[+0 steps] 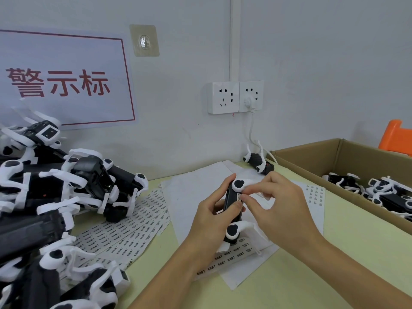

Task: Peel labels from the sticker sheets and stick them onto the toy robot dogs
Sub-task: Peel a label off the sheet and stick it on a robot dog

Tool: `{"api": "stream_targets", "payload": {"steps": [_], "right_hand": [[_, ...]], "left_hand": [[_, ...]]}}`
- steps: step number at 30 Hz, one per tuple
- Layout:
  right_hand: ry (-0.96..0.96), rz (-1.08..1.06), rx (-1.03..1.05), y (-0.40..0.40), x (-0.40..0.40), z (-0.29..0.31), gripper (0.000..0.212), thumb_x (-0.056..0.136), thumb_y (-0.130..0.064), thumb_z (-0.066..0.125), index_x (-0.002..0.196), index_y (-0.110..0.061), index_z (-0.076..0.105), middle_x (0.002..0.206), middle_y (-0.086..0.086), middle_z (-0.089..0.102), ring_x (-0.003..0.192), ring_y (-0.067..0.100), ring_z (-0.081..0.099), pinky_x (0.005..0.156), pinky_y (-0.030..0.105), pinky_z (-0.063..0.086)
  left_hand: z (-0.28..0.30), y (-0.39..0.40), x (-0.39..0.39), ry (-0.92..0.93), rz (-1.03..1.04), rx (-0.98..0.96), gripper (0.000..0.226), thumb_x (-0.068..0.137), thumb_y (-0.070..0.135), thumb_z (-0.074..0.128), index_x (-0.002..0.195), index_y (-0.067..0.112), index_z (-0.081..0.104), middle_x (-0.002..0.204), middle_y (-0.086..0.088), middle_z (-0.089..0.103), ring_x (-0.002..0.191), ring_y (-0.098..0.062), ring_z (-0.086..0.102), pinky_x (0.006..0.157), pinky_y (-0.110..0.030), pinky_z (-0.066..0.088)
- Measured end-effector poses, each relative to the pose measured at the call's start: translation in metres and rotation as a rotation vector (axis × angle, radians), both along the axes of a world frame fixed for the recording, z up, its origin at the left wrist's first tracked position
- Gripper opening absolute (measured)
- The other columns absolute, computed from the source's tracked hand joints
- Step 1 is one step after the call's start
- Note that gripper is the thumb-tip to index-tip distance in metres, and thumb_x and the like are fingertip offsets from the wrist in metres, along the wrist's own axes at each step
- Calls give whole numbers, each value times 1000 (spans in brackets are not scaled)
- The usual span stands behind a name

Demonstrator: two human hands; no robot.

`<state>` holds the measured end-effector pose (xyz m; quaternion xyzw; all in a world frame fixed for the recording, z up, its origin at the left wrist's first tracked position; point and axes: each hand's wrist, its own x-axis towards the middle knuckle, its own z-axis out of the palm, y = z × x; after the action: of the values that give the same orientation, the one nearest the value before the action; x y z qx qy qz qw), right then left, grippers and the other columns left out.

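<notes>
- The left hand [214, 210] is gripping a black-and-white toy robot dog [234, 210] above the white sheets at the table's centre, fingers wrapped round its body.
- The right hand [274, 201] is pinching a small label [239, 198] against the dog's black side (the sticking step, seemingly).
- Next, the label is probably needing firm smoothing; the finished dog likely belongs in the cardboard box [312, 162], far right.
</notes>
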<state>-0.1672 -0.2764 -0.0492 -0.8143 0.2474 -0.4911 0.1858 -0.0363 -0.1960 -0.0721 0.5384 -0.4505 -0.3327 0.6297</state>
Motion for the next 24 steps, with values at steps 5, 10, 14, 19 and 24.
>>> {"api": "stream_targets", "payload": {"steps": [5,10,14,19,24], "right_hand": [[-21,14,40,2,0,2,30,79,-15,83,80,-44,71,72,-11,50,77,6,51,66,7,37],[-41,-1,152,5,1,5,23,78,-21,83,74,-40,73,70,-9,51,74,2,51,68,7,38],[-76,-10,218,8,1,9,23,75,-21,86,68,-39,74,64,-14,50,67,-2,51,63,5,37],[-95,13,339,7,-1,11,25,76,-20,84,63,-40,75,60,-23,52,59,-1,48,58,6,37],[-96,32,275,6,0,9,31,81,-14,79,63,-39,73,63,-18,56,63,-2,52,60,4,38]], "left_hand": [[-1,0,1,-8,-1,-13,51,99,21,62,124,64,57,99,1,75,97,-10,72,86,-23,51],[-3,-2,2,-26,-16,-31,53,99,19,61,122,66,57,90,11,73,88,-5,69,78,-16,51],[-1,0,1,-56,-27,-48,53,98,17,62,124,63,57,95,12,75,96,-5,69,80,-13,50],[0,1,1,-75,-48,-47,53,99,14,62,129,57,57,101,9,75,101,-5,68,86,-17,52],[0,0,2,18,-61,-31,52,83,29,61,125,59,60,103,-6,75,105,-16,70,82,-23,53]]}}
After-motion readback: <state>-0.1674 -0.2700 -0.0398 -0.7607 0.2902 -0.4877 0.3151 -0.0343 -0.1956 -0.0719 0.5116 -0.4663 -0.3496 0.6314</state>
